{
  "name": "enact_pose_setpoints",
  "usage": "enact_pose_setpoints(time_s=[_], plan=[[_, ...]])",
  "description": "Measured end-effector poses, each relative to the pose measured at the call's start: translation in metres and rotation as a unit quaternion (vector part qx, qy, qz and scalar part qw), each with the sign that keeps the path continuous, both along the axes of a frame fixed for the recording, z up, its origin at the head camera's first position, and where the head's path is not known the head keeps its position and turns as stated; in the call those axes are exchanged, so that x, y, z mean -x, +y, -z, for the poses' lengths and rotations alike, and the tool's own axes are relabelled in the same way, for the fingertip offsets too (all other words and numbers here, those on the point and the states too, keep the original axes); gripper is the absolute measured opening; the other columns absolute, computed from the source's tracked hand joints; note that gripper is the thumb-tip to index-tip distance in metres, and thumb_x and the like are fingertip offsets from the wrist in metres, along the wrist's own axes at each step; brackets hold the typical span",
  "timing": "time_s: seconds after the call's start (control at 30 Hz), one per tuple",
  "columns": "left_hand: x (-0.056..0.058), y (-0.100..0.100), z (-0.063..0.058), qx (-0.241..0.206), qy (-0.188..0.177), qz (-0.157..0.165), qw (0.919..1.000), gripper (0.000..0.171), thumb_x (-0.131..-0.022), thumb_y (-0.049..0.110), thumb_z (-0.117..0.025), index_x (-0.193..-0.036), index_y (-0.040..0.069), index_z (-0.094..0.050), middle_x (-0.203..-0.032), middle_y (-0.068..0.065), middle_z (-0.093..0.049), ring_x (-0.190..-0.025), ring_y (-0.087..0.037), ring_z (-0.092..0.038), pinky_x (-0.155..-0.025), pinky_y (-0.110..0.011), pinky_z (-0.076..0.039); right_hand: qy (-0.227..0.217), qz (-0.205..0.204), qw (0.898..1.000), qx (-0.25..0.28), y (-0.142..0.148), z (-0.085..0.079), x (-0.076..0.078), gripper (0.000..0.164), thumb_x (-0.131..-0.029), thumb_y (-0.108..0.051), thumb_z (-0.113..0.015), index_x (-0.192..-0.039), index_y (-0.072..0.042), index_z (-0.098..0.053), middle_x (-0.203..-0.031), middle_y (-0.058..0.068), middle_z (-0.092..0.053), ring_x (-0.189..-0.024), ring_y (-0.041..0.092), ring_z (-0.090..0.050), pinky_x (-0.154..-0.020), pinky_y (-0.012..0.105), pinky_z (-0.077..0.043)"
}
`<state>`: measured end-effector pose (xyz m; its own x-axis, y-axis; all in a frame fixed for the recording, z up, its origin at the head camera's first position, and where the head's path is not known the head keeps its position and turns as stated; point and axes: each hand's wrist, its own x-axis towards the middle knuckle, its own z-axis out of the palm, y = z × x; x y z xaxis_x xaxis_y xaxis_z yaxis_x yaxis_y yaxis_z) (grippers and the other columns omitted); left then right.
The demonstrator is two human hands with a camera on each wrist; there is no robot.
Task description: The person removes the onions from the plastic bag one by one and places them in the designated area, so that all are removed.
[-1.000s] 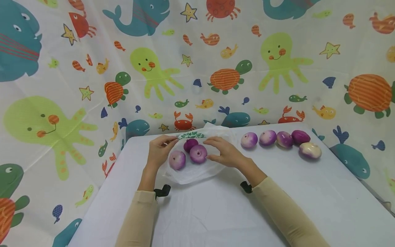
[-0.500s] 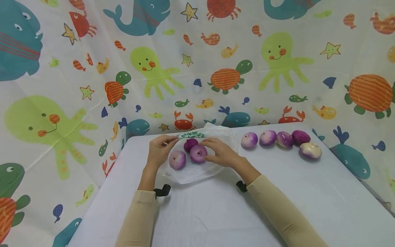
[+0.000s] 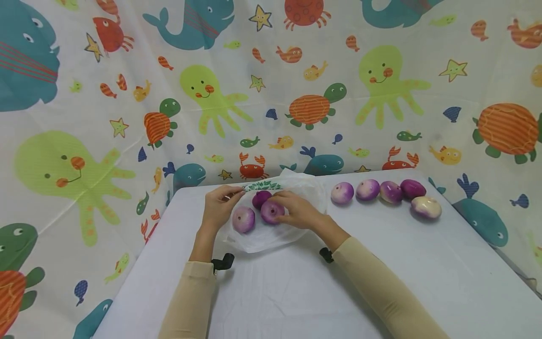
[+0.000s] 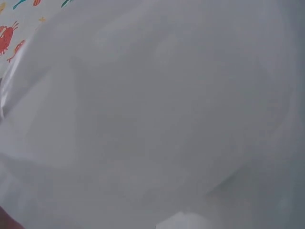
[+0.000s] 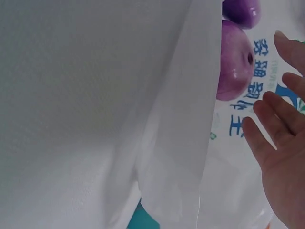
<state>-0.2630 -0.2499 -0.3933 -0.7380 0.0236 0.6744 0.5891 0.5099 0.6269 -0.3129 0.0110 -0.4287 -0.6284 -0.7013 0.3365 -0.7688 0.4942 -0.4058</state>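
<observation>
A white plastic bag (image 3: 258, 241) with a green leaf print lies near the back of the table. Its pale film (image 4: 143, 95) fills most of the left wrist view. My left hand (image 3: 217, 207) pinches the bag's edge at its left side. Three onions show within the bag: a purple-white one (image 3: 243, 220), a dark purple one (image 3: 261, 199) behind, and a pinkish-purple onion (image 3: 272, 213). Around the right side of this last onion my right hand (image 3: 299, 209) reaches, fingers above and thumb below. In the right wrist view, its spread fingers (image 5: 274, 119) stand apart from the onion (image 5: 236, 62).
Right of the bag, several more onions lie along the back of the white-covered table (image 3: 271, 296): purple-white ones (image 3: 342, 193), a dark purple one (image 3: 412, 188) and a mostly cream one (image 3: 426, 207). A sea-animal printed cloth (image 3: 275, 70) hangs behind the table.
My right hand has moved left, so its fingers now overlap the pinkish-purple onion in the head view. The left hand, bag and onions have stayed in place.
</observation>
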Motion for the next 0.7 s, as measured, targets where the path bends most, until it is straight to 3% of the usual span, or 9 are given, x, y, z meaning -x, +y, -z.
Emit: enact_pose_setpoints(time_s=[0.37,0.7], plan=[[0.002,-0.002,0.0,0.001,0.009,0.009,0.9999,0.014,-0.09,-0.006,-0.076,-0.103,-0.004,-0.079,-0.098,-0.019,-0.078,-0.08,-0.024,-0.067,-0.07,-0.015,-0.053,-0.008,0.011,0.999,-0.049,-0.008,0.01,0.006,0.062,-0.091,-0.027,-0.082,-0.146,-0.011,-0.059,-0.153,0.013,-0.055,-0.145,0.032,-0.047,-0.121,0.048,-0.039],[0.022,-0.012,0.018,-0.002,0.0,-0.001,1.0,0.016,-0.089,-0.006,-0.077,-0.104,-0.001,-0.08,-0.099,-0.018,-0.079,-0.081,-0.017,-0.065,-0.07,-0.01,-0.05,-0.016,0.023,0.997,-0.079,-0.012,0.014,0.006,0.066,-0.089,-0.025,-0.083,-0.149,-0.016,-0.056,-0.156,0.01,-0.051,-0.145,0.034,-0.046,-0.12,0.05,-0.04]])
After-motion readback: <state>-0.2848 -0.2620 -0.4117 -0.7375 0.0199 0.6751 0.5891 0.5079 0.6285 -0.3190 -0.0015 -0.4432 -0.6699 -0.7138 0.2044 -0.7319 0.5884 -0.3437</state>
